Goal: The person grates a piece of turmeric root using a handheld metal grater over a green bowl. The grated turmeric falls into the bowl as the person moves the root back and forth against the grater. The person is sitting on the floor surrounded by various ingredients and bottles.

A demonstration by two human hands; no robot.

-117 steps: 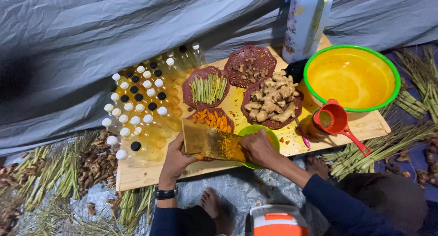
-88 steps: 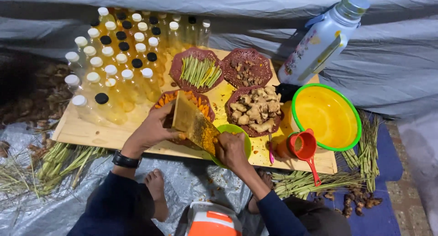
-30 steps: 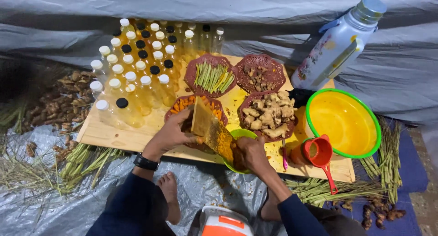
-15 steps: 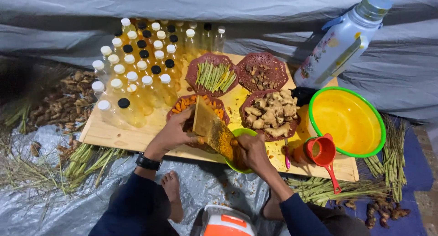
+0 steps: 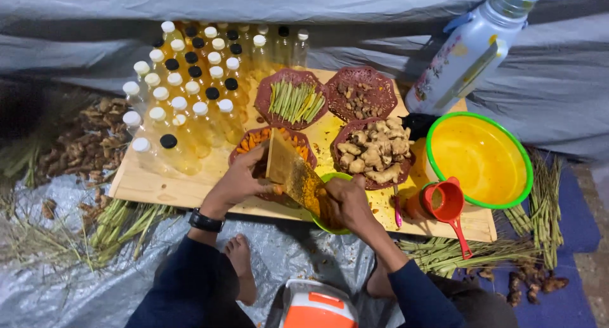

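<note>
Metal grater (image 5: 293, 174): gripped by left hand (image 5: 244, 179).
Right hand (image 5: 346, 202): closed; contents hidden.
Green bowl (image 5: 330, 226): 6 o'clock, mostly covered.

Since a few seconds back I have tipped my grater (image 5: 293, 173) from lying long and flat at the near edge of the board (image 5: 165, 188) to standing steep, and my right hand (image 5: 342, 204) has slid to its lower end.
</note>
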